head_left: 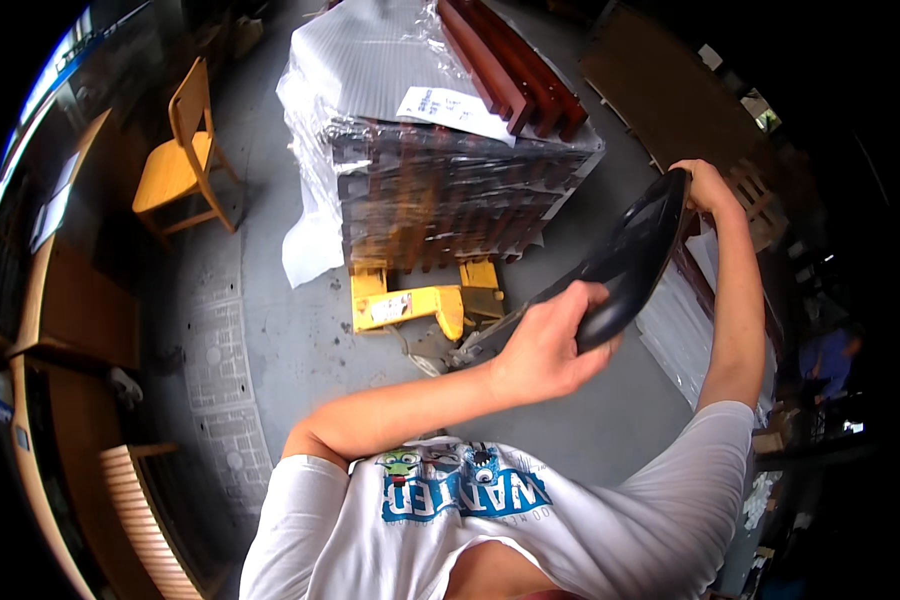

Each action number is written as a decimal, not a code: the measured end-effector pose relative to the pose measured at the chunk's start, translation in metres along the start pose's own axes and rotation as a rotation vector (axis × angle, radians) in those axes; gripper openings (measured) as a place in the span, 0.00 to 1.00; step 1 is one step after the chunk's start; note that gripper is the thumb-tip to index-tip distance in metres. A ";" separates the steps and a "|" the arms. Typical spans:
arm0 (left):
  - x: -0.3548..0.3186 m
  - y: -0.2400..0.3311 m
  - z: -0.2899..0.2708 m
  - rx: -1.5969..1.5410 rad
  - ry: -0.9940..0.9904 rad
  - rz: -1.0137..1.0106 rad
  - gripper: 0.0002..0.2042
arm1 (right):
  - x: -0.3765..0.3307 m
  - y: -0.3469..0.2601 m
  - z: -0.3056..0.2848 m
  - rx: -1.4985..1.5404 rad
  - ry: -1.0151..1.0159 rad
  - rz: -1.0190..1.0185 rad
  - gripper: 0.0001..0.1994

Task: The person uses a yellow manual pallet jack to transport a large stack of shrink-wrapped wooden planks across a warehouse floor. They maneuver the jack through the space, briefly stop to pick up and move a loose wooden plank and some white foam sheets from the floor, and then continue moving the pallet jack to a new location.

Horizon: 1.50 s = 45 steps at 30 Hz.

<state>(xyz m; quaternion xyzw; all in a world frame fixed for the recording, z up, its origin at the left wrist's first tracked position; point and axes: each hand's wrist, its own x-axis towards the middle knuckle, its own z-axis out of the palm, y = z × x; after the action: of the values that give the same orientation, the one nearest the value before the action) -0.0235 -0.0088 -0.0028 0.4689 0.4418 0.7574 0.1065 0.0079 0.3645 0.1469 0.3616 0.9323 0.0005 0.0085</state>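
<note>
A black loop-shaped pallet jack handle (630, 255) slants across the view, held in both hands. My left hand (550, 345) is closed around its near end, and my right hand (705, 188) grips the far end with that arm stretched out. Low down, the yellow pallet jack (407, 305) sits under a tall stack of dark wooden parts (440, 195) wrapped in clear film. White foam sheeting (370, 60) covers part of the stack's top. A white paper sheet (457, 112) and several reddish-brown wooden rails (510, 70) lie on top too.
At the left stands a light wooden chair (185, 160), with wooden cabinets (80, 300) along that side. A slatted wooden piece (150, 520) is near me at lower left. Film-wrapped boards (675, 325) lie to the right, below a large brown panel (670, 85). Grey floor (300, 350) surrounds the jack.
</note>
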 end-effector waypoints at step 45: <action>0.314 -0.402 -0.066 0.842 0.040 -0.139 0.47 | 0.027 -0.106 0.011 -0.526 -0.086 0.565 0.23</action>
<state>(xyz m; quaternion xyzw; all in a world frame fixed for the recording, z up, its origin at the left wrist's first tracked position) -0.3469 0.3698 -0.1295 0.4259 0.7449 0.5109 -0.0520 -0.0837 0.3046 0.1351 0.5891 0.7629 0.2269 0.1394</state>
